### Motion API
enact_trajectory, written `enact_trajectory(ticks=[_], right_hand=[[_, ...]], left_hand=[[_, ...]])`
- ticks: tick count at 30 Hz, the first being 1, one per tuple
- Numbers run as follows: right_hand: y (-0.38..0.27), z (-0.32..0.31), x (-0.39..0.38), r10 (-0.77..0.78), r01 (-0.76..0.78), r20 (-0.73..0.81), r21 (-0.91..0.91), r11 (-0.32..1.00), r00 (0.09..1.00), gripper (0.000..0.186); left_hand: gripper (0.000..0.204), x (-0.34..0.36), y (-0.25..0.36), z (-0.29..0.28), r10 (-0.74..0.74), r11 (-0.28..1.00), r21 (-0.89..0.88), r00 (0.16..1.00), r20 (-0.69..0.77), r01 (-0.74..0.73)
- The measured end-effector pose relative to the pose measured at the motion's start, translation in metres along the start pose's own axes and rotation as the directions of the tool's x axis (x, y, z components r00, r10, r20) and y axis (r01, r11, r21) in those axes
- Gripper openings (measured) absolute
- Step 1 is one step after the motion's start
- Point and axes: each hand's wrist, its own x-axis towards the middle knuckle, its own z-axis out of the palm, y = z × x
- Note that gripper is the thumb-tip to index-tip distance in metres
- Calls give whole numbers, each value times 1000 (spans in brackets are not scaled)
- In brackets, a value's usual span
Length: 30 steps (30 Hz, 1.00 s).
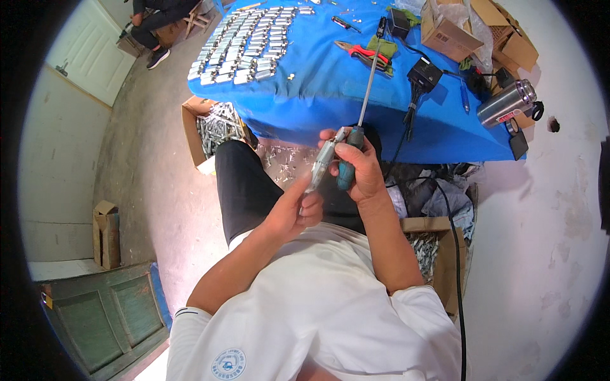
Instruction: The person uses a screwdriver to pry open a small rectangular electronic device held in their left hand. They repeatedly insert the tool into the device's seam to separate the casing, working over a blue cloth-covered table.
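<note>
The left hand [297,208] pinches the lower end of a slim silver metal part [325,154], though that end is blurred and its shape is hard to make out. The right hand [366,170] curls round the teal handle of a screwdriver [358,136], and its thumb and fingers also pinch the upper end of the part. The part is tilted above the person's lap, just in front of the surface [311,79], which is covered in blue cloth; the screwdriver's shaft points away from the body.

On the surface, rows of silver metal pieces [244,47] fill the far left. Toward the right lie red-handled pliers [372,54], a black power adapter [424,74] and a steel flask [506,105] on its side. A cardboard box [192,141] of loose metal pieces stands on the floor at the left.
</note>
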Motion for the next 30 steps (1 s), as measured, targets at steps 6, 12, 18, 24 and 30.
enact_trajectory(ticks=[6, 12, 18, 24, 30], right_hand=[[0, -8, -2, 1, -1, 9, 12, 1000, 1000, 22], [11, -9, -6, 43, -44, 20, 49, 998, 999, 23], [15, -10, -7, 117, -120, 70, 45, 992, 991, 24], [21, -11, -4, 178, -181, 54, 58, 982, 982, 22], [24, -8, -3, 180, -181, 20, 87, 980, 984, 19]], left_hand=[[51, 2, -8, -3, 58, 996, 69, 995, -78, -52], [56, 2, -16, -9, -72, 994, -84, 995, -74, 65], [53, 2, -14, -2, -63, 992, -118, 996, -67, 54], [47, 2, -19, -19, -45, 972, -230, 998, 52, 55], [51, 2, -15, -11, -83, 965, -250, 996, -20, 75]])
